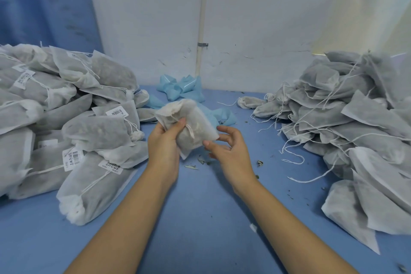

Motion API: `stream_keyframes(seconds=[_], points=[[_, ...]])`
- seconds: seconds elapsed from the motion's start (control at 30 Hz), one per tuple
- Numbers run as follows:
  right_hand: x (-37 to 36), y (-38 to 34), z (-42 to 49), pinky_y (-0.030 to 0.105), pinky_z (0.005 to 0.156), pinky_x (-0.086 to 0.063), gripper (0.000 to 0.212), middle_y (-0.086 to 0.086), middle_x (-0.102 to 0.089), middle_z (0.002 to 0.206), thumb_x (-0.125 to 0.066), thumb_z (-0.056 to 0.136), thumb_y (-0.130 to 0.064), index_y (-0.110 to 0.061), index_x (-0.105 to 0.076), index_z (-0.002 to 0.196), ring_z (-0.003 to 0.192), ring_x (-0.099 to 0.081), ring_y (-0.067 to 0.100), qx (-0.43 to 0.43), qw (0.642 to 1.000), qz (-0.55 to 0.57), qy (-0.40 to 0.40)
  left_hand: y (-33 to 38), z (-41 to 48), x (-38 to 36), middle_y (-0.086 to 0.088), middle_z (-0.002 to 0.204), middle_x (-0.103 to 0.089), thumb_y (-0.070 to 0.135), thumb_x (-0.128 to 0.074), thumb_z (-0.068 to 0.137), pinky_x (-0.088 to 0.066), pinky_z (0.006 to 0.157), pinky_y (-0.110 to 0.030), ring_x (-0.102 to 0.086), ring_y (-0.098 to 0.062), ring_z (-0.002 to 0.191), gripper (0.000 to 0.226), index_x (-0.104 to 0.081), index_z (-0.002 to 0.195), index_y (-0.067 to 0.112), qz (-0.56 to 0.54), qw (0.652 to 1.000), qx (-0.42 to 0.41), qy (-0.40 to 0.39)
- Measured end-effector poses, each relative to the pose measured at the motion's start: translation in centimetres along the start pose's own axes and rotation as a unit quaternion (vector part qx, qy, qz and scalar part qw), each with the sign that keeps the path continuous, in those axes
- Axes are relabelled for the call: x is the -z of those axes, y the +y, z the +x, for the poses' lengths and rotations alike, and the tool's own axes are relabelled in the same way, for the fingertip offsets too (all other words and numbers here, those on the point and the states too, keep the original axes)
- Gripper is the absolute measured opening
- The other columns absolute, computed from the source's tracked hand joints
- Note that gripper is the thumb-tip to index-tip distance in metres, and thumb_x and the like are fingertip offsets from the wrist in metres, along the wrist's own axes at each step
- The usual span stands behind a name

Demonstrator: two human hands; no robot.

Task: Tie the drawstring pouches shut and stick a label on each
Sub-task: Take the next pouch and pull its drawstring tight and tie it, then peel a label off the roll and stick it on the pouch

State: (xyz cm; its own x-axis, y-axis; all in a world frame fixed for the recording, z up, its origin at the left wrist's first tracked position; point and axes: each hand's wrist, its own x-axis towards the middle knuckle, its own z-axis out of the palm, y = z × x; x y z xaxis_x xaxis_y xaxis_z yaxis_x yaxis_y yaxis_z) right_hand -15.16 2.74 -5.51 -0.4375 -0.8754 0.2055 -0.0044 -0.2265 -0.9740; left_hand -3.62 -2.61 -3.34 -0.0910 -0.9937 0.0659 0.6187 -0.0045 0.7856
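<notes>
A white non-woven drawstring pouch (193, 123) with dark filling is held above the blue table (200, 207), its gathered mouth pointing up and left. My left hand (163, 144) grips the pouch from the left, thumb pressed on its front near the cord. My right hand (231, 151) pinches the pouch's lower right edge between thumb and curled fingers. No label shows on this pouch.
A heap of labelled, tied pouches (66, 122) fills the left side. A heap of unlabelled pouches (347, 127) with loose strings fills the right. Blue label backing strips (180, 89) lie at the back by the wall. Dry crumbs (259, 163) dot the table.
</notes>
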Motion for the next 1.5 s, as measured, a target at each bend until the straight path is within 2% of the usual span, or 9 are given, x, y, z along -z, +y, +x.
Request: stream_keyframes(seconds=[0.17,0.37,0.53,0.67,0.87,1.0,1.1,1.2,1.5], points=[[-0.6,1.2,0.8,0.013,0.07,-0.044,0.051,-0.002,-0.048,0.114,-0.054,0.083,0.005,-0.034,-0.055,0.116,0.072,-0.052,0.001,0.068,0.97,-0.235,0.003,-0.1,0.4,2.0,0.013,0.063,-0.069,-0.018,-0.043,0.075,-0.05,0.055,-0.014,-0.062,-0.002,0.055,0.037,-0.065,0.081,0.012,0.08,0.995,-0.035,0.043],[-0.3,1.8,0.6,0.027,0.074,-0.042,0.041,-0.001,-0.037,0.136,-0.054,0.093,-0.012,-0.028,-0.056,0.13,0.113,-0.045,0.017,0.145,0.864,-0.481,0.002,-1.4,0.2,3.8,-0.002,0.101,-0.07,-0.019,-0.034,0.072,-0.05,0.083,-0.026,-0.063,-0.017,0.094,0.049,-0.071,0.09,0.008,0.251,0.964,-0.089,-0.016],[-0.6,0.9,0.2,0.035,0.075,-0.045,0.018,0.003,-0.041,0.135,-0.049,0.097,-0.017,-0.013,-0.064,0.106,0.109,-0.046,0.021,0.171,0.849,-0.498,0.035,-2.0,0.1,4.1,0.027,0.118,-0.057,-0.001,-0.041,0.082,-0.04,0.083,-0.016,-0.052,0.005,0.104,0.037,-0.072,0.085,0.019,0.481,0.849,-0.173,-0.135],[-0.5,0.6,-0.2,0.038,0.08,-0.041,0.015,0.006,-0.04,0.139,-0.05,0.096,-0.012,-0.009,-0.064,0.099,0.108,-0.043,0.025,0.192,0.844,-0.498,0.055,-2.4,0.3,4.2,0.021,0.126,-0.055,0.018,-0.032,0.08,-0.037,0.074,-0.021,-0.054,-0.002,0.101,0.044,-0.069,0.102,0.013,0.567,0.781,-0.211,-0.155],[-0.3,0.7,-0.2,0.039,0.078,-0.042,0.018,0.007,-0.048,0.118,-0.049,0.097,-0.014,-0.014,-0.065,0.106,0.101,-0.044,0.023,0.185,0.84,-0.503,0.085,-2.4,0.3,4.4,0.021,0.111,-0.051,0.024,-0.029,0.077,-0.035,0.068,-0.025,-0.045,0.004,0.085,0.044,-0.064,0.101,0.011,0.559,0.788,-0.22,-0.133],[0.1,1.2,0.0,0.036,0.082,-0.044,0.025,0.003,-0.058,0.112,-0.043,0.1,-0.015,-0.016,-0.061,0.117,0.104,-0.051,0.021,0.17,0.864,-0.471,0.058,-2.4,0.3,4.5,0.022,0.107,-0.054,0.021,-0.033,0.076,-0.035,0.066,-0.011,-0.049,0.001,0.087,0.04,-0.066,0.096,0.009,0.53,0.807,-0.21,-0.154],[0.3,1.3,-0.1,0.016,0.088,-0.039,0.046,-0.01,-0.059,0.117,-0.045,0.098,-0.008,-0.027,-0.043,0.139,0.105,-0.053,0.008,0.144,0.925,-0.352,0.012,-2.1,0.2,4.4,0.026,0.103,-0.059,0.019,-0.035,0.072,-0.039,0.074,-0.015,-0.054,-0.001,0.093,0.04,-0.069,0.093,0.013,0.498,0.833,-0.169,-0.172],[0.3,1.6,-0.1,-0.001,0.079,-0.032,0.064,-0.022,-0.055,0.118,-0.05,0.095,-0.006,-0.036,-0.027,0.147,0.103,-0.05,-0.002,0.123,0.94,-0.315,-0.042,-2.0,0.0,4.2,0.026,0.103,-0.062,0.016,-0.037,0.07,-0.043,0.085,-0.022,-0.057,-0.002,0.099,0.04,-0.07,0.092,0.019,0.479,0.84,-0.155,-0.203],[0.2,1.9,0.0,0.017,0.091,-0.041,0.025,-0.007,-0.066,0.107,-0.058,0.093,-0.011,-0.016,-0.061,0.117,0.108,-0.058,0.011,0.151,0.938,-0.312,-0.016,-1.6,-0.7,3.7,0.032,0.101,-0.062,0.014,-0.038,0.069,-0.043,0.091,-0.021,-0.056,0.006,0.101,0.044,-0.066,0.089,0.041,0.477,0.838,-0.149,-0.221]])
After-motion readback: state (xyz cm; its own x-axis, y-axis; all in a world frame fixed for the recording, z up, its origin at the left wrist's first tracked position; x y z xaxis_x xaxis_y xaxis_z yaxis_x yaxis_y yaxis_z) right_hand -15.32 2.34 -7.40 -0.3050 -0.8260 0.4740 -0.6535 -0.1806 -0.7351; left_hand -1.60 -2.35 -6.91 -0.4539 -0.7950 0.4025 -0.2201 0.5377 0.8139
